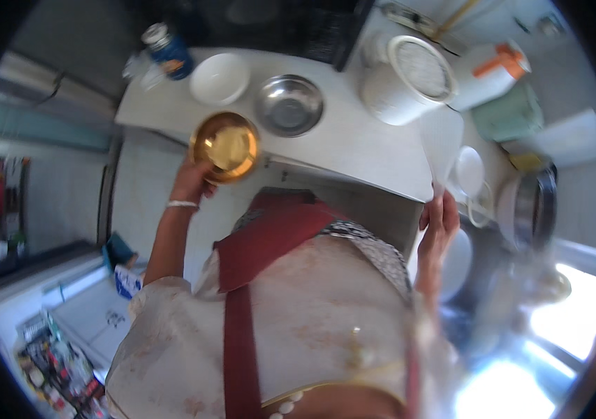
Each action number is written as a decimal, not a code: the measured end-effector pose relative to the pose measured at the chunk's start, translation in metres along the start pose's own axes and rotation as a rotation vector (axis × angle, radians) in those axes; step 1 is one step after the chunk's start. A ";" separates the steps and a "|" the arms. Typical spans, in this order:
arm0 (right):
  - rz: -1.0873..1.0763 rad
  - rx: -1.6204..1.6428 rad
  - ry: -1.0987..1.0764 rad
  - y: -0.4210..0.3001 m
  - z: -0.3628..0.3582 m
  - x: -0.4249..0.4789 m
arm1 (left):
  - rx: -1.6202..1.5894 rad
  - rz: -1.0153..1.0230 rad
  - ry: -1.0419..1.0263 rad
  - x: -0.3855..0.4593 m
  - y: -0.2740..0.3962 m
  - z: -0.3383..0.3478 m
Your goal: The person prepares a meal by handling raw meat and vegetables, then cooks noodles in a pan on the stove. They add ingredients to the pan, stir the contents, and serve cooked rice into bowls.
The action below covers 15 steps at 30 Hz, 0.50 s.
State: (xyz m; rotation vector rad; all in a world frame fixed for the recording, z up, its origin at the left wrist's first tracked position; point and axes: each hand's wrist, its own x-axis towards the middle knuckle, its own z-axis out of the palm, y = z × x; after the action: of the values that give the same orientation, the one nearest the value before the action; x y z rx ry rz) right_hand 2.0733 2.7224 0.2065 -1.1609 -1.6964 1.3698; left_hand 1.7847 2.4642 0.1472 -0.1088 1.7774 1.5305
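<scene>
My left hand [192,177] grips the rim of a shiny gold-coloured metal bowl [228,146], tilted so its inside faces up. It is held just off the near edge of the white countertop [350,144]. On the right, my right hand [438,217] is closed around the handle of a white, pale-bladed spatula [440,139]. The blade points away from me, close to a round white pot [392,97]. Inside that pot is a whitish, textured surface; I cannot tell what it is. A steel bowl [290,107] and a white bowl [219,78] stand on the counter beyond the gold one.
A blue can [169,52] stands at the counter's far left. Behind the white pot are a white jug with an orange part [497,68] and a green container [510,112]. At right sit a white cup [469,170] and a large metal pot [528,209].
</scene>
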 end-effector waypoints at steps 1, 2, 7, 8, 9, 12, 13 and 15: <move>-0.044 -0.078 0.003 -0.014 -0.003 0.010 | -0.023 -0.078 -0.198 0.001 -0.008 0.021; -0.042 -0.150 -0.027 -0.021 -0.017 0.024 | 0.001 -0.031 -0.293 0.007 -0.021 0.051; -0.320 -0.684 -0.087 -0.093 -0.033 0.082 | 0.208 -0.007 -0.553 0.022 -0.019 0.168; -0.358 -0.825 -0.118 -0.106 -0.029 0.095 | 0.241 0.019 -0.536 0.029 -0.024 0.181; -0.392 -0.966 -0.147 -0.114 -0.024 0.109 | 0.275 0.042 -0.519 0.035 -0.027 0.189; -0.449 -1.101 -0.182 -0.121 -0.015 0.154 | 0.285 0.047 -0.468 0.040 -0.028 0.205; -0.517 -1.148 -0.187 -0.121 -0.010 0.169 | 0.289 0.052 -0.464 0.044 -0.029 0.207; -1.376 -1.693 -0.482 -0.113 -0.023 0.219 | 0.308 0.061 -0.478 0.049 -0.032 0.212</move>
State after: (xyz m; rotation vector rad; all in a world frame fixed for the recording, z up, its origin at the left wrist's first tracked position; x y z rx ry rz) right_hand 1.9825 2.9263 0.3136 0.1296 -2.9738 -0.9657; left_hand 1.8707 2.6606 0.0972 0.4318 1.6071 1.1783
